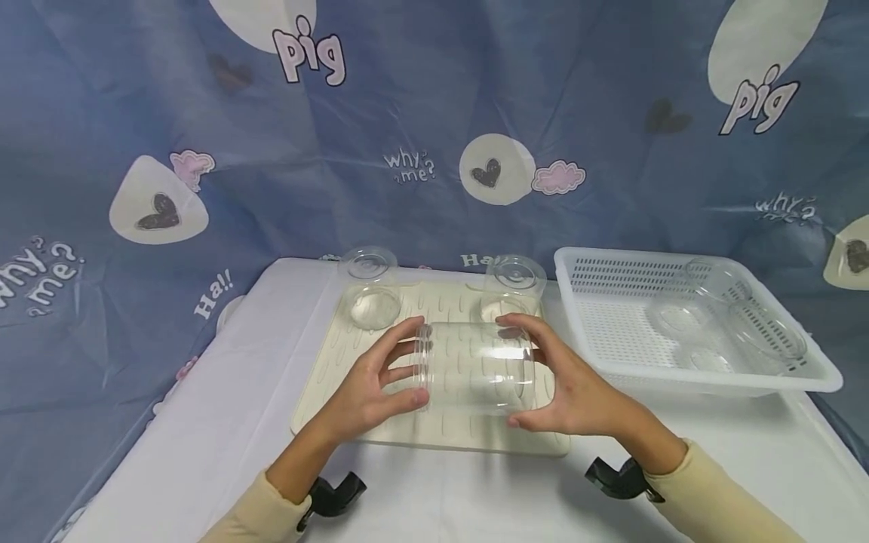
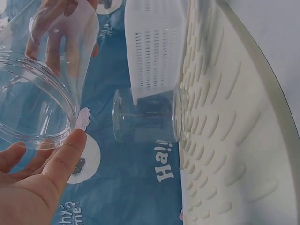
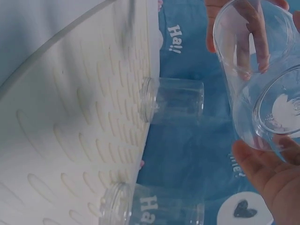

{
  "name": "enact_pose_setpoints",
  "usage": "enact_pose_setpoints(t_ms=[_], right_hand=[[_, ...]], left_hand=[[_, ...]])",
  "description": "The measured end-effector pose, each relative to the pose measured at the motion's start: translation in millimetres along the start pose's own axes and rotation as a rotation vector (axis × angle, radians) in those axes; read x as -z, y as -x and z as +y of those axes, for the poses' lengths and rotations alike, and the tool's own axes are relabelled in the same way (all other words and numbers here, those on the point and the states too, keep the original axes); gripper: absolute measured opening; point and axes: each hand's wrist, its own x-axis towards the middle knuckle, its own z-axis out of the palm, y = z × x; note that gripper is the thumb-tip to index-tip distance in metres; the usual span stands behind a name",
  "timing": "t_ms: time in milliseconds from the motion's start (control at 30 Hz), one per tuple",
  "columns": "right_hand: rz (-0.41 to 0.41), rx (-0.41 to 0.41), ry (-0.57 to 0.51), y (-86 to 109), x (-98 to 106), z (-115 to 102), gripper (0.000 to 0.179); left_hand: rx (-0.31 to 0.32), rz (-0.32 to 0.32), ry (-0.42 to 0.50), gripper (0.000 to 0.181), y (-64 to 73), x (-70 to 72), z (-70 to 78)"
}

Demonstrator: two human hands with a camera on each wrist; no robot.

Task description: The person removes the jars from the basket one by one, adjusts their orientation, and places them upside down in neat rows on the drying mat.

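Note:
A clear plastic jar point(image 1: 475, 369) is held on its side in the air over the cream ridged drying mat point(image 1: 434, 436). My left hand point(image 1: 366, 392) grips its threaded mouth end, thumb on the near side and fingers on the far side. At the other end, my right hand point(image 1: 577, 385) holds the base between thumb and fingers. The left wrist view shows the jar's open round mouth point(image 2: 35, 101); its circular base point(image 3: 281, 105) faces the right wrist camera. Behind, a clear jar point(image 1: 370, 283) stands mouth down at the mat's back left, and another jar point(image 1: 514, 283) at its back right.
A white perforated basket point(image 1: 573, 317) stands on the table to the right, with clear jars point(image 1: 767, 332) lying inside. White cloth point(image 1: 217, 422) covers the table. A blue printed curtain point(image 1: 421, 98) hangs behind the table's back edge.

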Motion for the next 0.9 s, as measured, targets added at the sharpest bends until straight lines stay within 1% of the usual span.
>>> enact_pose_setpoints(t_ms=[233,433,500,567,633,700,800,867,900], right_hand=[[-0.007,-0.009,-0.032,-1.7,1,0,0.116],[-0.010,-0.002,-0.023,-4.8,0,-2,0.116],[-0.012,0.001,-0.017,-5.7,1,-3,0.115],[-0.020,0.006,-0.005,-7.1,3,-4,0.115],[-0.024,0.014,0.020,-8.9,6,-5,0.115],[-0.023,0.022,0.047,-11.0,11,-6,0.115],[-0.018,0.034,0.095,-14.1,20,-7,0.114],[-0.018,0.034,0.119,-15.9,27,-7,0.115],[-0.019,0.039,0.139,-16.9,31,-7,0.115]], left_hand=[[-0.005,0.000,0.006,0.081,2.5,-0.3,0.3],[-0.015,0.018,-0.004,0.084,5.1,0.6,-0.9],[-0.011,0.019,-0.003,0.086,4.9,0.7,-1.0],[0.005,0.018,-0.020,0.088,5.1,1.3,-0.1],[0.013,0.017,-0.075,0.089,6.0,3.4,0.8],[0.021,0.028,-0.169,0.088,7.9,7.6,1.7],[0.058,0.062,-0.378,0.088,13.5,17.3,0.3],[0.097,0.082,-0.538,0.087,19.5,25.6,-3.1],[0.121,0.083,-0.617,0.086,22.9,30.0,-6.0]])
